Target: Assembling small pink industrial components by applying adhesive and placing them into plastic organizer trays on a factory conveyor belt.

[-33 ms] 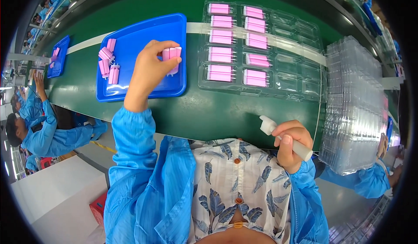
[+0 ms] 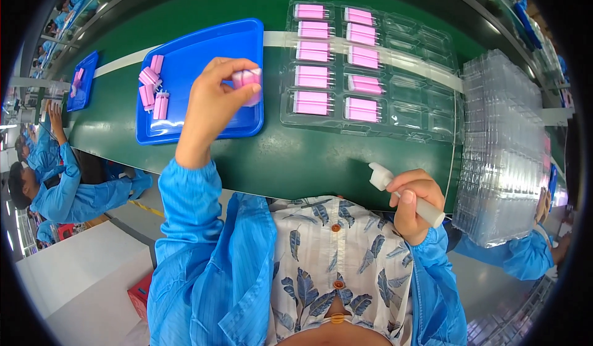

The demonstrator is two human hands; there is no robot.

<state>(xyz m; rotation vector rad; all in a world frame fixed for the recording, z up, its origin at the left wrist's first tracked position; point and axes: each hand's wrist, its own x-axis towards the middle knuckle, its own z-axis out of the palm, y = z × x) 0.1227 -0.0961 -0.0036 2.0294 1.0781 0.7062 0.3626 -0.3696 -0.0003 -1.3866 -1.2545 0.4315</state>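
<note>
My left hand (image 2: 213,99) is over the right side of a blue tray (image 2: 204,40), its thumb and fingers pinched around a pink-and-white plug adapter (image 2: 249,80), which looks smeared by motion. Several similar pink adapters (image 2: 161,105) lie in a loose group at the tray's left. At the lower right, my right hand (image 2: 417,201) grips a white stick-shaped tool (image 2: 427,212) with a blocky white head that points up and left. Beyond it, a clear plastic blister tray (image 2: 355,128) holds two columns of pink adapters (image 2: 312,103), their metal pins facing right; its right-hand pockets are unfilled.
Stacked clear blister trays (image 2: 497,154) rise at the right end of the green work surface (image 2: 296,154). A second blue tray (image 2: 80,99) with pink pieces stands at the far left. A co-worker in blue (image 2: 62,188) sits beyond it; another blue sleeve (image 2: 513,256) shows at right.
The adapter in my left hand has turned and shifted slightly to the right. My right hand and its tool have hardly moved.
</note>
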